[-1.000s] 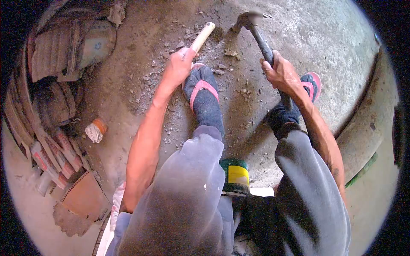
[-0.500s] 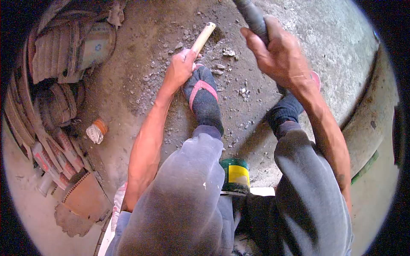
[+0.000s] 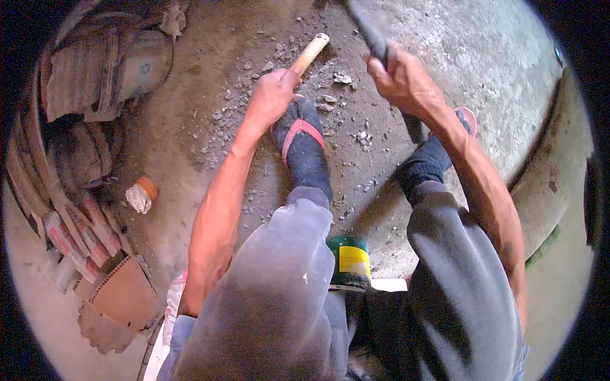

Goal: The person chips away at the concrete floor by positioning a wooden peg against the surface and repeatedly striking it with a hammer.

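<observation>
My left hand (image 3: 272,95) is wrapped round a pale wooden handle (image 3: 310,53), which slants up and right above my sandalled left foot (image 3: 304,136). What is at the handle's lower end is hidden by the hand. My right hand (image 3: 406,79) grips the dark shaft of a hammer (image 3: 368,28), raised over the floor. The hammer's head is mostly outside the top of the view, and its shaft is blurred. Below the handle and between my feet, broken grey rubble (image 3: 342,79) lies scattered on the concrete floor (image 3: 483,57).
A green tub with a yellow label (image 3: 352,260) stands between my legs. Folded sacks and cardboard (image 3: 79,76) are piled at the left, near an orange-and-white crumpled item (image 3: 142,194). A large curved grey object (image 3: 546,184) lies at the right.
The hammer was low over the floor a second ago, then rose toward the camera; my right hand is now a little lower than half a second ago. The wooden handle's top has shifted slightly right.
</observation>
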The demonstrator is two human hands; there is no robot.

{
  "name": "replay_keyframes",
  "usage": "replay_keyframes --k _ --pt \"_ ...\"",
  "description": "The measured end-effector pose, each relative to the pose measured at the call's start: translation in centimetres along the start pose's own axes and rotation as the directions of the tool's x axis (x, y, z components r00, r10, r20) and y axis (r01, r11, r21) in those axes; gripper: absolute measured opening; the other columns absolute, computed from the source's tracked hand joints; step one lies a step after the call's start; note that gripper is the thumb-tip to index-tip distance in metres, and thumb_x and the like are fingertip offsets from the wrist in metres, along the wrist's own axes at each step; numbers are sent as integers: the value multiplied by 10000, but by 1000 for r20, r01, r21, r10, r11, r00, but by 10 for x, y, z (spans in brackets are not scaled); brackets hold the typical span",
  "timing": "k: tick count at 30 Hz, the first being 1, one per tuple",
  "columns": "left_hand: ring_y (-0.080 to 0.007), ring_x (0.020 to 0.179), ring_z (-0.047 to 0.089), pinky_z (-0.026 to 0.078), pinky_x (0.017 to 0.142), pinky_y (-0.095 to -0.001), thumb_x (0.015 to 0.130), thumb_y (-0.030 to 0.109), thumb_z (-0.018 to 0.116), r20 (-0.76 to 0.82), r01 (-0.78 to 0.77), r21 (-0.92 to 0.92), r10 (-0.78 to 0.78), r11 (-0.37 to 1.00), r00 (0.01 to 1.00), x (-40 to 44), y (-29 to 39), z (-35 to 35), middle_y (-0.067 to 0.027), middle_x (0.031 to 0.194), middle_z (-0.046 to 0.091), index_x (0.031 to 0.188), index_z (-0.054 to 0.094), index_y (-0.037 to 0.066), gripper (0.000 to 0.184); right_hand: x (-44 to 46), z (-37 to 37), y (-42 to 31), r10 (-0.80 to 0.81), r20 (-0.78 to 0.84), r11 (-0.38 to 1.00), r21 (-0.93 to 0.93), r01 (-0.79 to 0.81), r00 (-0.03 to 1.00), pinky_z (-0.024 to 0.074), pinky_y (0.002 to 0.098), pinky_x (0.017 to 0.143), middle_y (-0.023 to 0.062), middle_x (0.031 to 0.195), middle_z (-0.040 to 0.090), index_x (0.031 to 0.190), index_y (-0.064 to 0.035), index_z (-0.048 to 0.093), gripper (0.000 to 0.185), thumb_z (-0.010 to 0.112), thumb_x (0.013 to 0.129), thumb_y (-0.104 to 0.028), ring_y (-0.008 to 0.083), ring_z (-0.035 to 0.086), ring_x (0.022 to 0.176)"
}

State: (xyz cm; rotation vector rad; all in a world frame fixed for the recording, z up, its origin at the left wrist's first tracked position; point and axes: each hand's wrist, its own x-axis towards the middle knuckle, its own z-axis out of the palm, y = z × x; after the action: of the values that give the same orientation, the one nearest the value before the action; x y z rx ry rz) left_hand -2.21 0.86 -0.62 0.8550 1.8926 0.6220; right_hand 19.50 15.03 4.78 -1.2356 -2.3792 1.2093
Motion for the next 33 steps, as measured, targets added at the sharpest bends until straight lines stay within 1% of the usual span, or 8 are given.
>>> replay_keyframes --k 2,5,13,16,20,27,31,33 --pt "-202 638 612 491 613 -360 1000 425 500 0 1 78 -1 997 1000 -2 8 -5 -140 729 625 953 670 -48 506 3 -14 1 327 407 940 -50 -337 853 484 510 605 255 690 610 913 -4 565 295 610 899 -295 413 645 656" --pt "-252 669 654 496 636 -388 993 405 518 2 -31 211 31 977 1000 -1 19 -13 -189 770 660 951 667 -46 477 1 -12 23 81 277 966 -260 -7 958 447 407 576 111 593 495 890 -5 572 368 596 947 -368 201 547 584" --pt "-180 592 567 456 593 -347 1003 460 464 5 -163 319 170 934 985 6 -7 -22 -106 663 600 961 701 11 510 -5 -45 -46 41 -170 997 71 -29 985 449 357 588 77 646 533 901 3 576 370 620 946 -361 165 537 630" --pt "-159 589 551 454 590 -337 1008 474 451 39 -101 272 94 957 995 3 -7 -22 -85 659 581 978 701 7 531 -2 -30 -39 -11 -158 970 237 48 987 466 368 606 87 652 543 960 -1 564 340 626 946 -335 162 546 639" --pt "-136 584 523 443 576 -326 1009 489 447 12 -75 235 75 969 997 5 -6 -21 -57 652 561 1007 704 10 544 2 3 22 -101 111 983 -144 116 989 474 467 623 224 678 579 971 -9 553 333 622 932 -332 351 614 640" --pt "-169 621 570 461 607 -345 995 463 475 50 49 144 -57 988 997 0 11 -23 -91 648 588 949 712 -2 524 4 -8 -5 105 -63 992 -56 -109 992 475 505 661 254 716 599 957 1 563 369 605 923 -363 423 633 712" --pt "-175 621 578 461 603 -349 992 465 485 47 10 195 -19 981 999 5 2 -21 -105 651 599 956 711 -3 521 22 -1 21 20 331 975 -216 55 944 470 501 647 246 705 589 926 5 557 347 611 917 -338 403 633 696" --pt "-183 627 585 464 608 -356 989 468 491 60 21 221 -36 975 998 8 -1 -22 -125 661 608 959 709 -4 521 20 -3 23 5 241 984 -174 38 971 467 495 639 233 692 581 920 1 557 338 607 921 -333 383 623 675"
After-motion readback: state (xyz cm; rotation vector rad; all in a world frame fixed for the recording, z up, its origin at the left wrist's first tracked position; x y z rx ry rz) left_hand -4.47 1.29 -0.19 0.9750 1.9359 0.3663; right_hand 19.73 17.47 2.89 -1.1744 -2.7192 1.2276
